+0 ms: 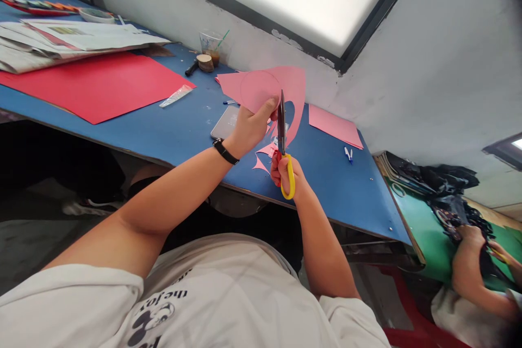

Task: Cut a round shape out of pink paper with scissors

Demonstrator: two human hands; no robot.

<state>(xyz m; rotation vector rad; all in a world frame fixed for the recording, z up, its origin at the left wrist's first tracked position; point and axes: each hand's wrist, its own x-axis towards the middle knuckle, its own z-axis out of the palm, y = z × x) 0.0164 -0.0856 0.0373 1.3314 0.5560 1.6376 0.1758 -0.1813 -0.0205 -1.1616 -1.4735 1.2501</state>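
Two hands at work above the blue table (171, 130): the left hand (248, 128) pinches a pink paper sheet (265, 89) by its lower edge, and the right hand (287, 171), fingers through the yellow handles, holds the scissors (282, 136), blades nearly shut in the sheet. Cutting looks midway; pink offcuts (263, 156) lie below. Following the pencilled curve likely means turning the sheet gently.

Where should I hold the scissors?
Hold the scissors by the yellow loops at the near end, coming from below as the right hand does. The blades point up into the pink paper that the left hand holds, so stay off that end.
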